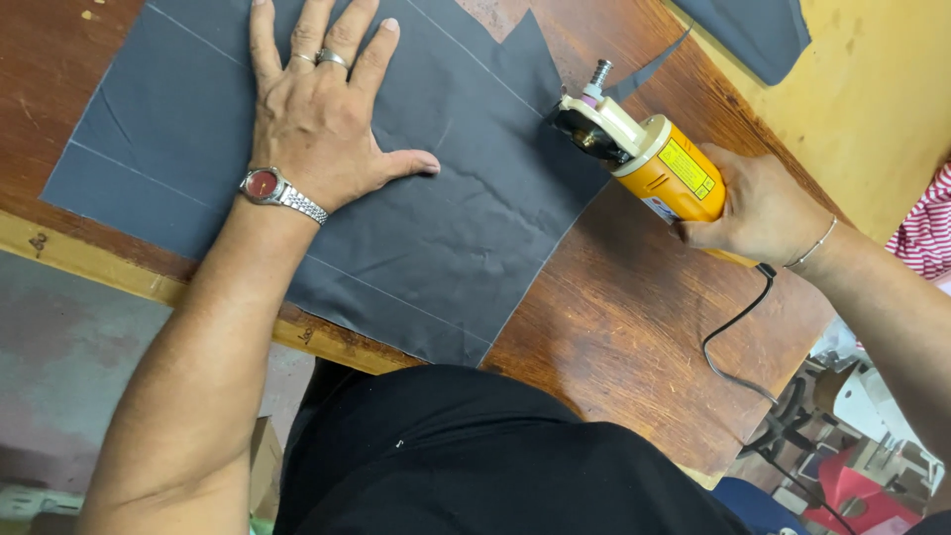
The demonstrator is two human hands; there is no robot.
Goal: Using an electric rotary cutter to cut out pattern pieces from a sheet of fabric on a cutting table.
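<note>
Cutter (642, 157) in right hand (758, 210); left hand (322, 124) flat on fabric (446, 233).

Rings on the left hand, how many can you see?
2. One silver ring sits on the middle finger of the left hand, a thinner one on the finger beside it. The fingertips run past the frame's top edge.

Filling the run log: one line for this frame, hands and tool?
left hand: flat on dark grey fabric | right hand: grips orange electric cutter at fabric edge | surface: wooden table
</note>
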